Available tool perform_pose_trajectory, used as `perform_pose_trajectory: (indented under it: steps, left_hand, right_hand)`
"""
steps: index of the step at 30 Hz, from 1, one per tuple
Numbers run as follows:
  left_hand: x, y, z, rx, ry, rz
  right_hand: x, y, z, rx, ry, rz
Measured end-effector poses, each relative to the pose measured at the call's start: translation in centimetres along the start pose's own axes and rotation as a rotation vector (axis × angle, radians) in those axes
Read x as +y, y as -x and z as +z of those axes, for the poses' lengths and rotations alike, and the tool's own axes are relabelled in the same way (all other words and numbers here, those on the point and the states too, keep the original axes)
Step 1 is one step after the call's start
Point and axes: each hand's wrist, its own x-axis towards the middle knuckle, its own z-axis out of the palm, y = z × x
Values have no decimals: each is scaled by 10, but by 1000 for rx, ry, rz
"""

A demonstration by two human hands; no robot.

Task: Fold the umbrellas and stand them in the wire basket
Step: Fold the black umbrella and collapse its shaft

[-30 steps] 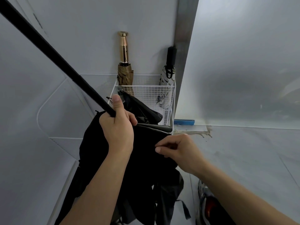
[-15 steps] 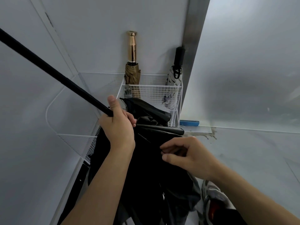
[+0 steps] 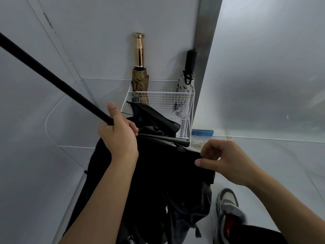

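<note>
- Two folded umbrellas stand upright in the white wire basket (image 3: pixel 163 101), which sits on the pale floor (image 3: pixel 263 173) in the corner by the white wall (image 3: pixel 105 41).
- One of them is a tan folded umbrella (image 3: pixel 140 81) with a shiny gold handle, at the back left of the basket.
- The other is a white patterned folded umbrella (image 3: pixel 184 88) with a black handle and a black loop, at the back right.
- My left grip (image 3: pixel 119 136) is closed around the black shaft (image 3: pixel 52 81) of a long black umbrella (image 3: pixel 158 173), and the thumb lies straight along the shaft.
- The shaft runs up and to the left from this grip, out of the view.
- The black fabric (image 3: pixel 154 118) of this umbrella hangs loose and crumpled below my left grip, in front of the basket. A fold of it rises at the front wire wall, and I cannot tell if it is inside.
- My right grip (image 3: pixel 223 159) pinches the right edge of the black fabric between the thumb and the curled fingers.
- Near the floor on the right is a grey and white sports shoe (image 3: pixel 228 208).
- Just beside the basket, at the foot of the right wall, lies a short blue strip (image 3: pixel 202 132).
</note>
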Motion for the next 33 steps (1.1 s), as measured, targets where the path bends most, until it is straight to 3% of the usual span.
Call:
perform_pose_trajectory:
  steps: [5, 8, 11, 18, 21, 27, 33]
  left_hand:
    - [-3, -2, 3, 19, 22, 21]
    - [-4, -1, 4, 16, 20, 37]
    - [-5, 2, 6, 14, 18, 43]
    - [-8, 15, 9, -88, -54, 75]
    - [-7, 18, 11, -125, -27, 90]
    - [-7, 14, 9, -195, 35, 105]
    - [2, 26, 10, -324, 59, 8]
  right_hand:
    - [-5, 4, 1, 105, 391, 177]
    - [-5, 1, 0, -72, 440, 355]
    - [6, -3, 11, -244, 269, 434]
    - [-11, -12, 34, -148, -441, 194]
    - [-18, -13, 45, -130, -425, 123]
    - [-17, -15, 54, -229, -139, 37]
    - [-19, -20, 63, -120, -126, 27]
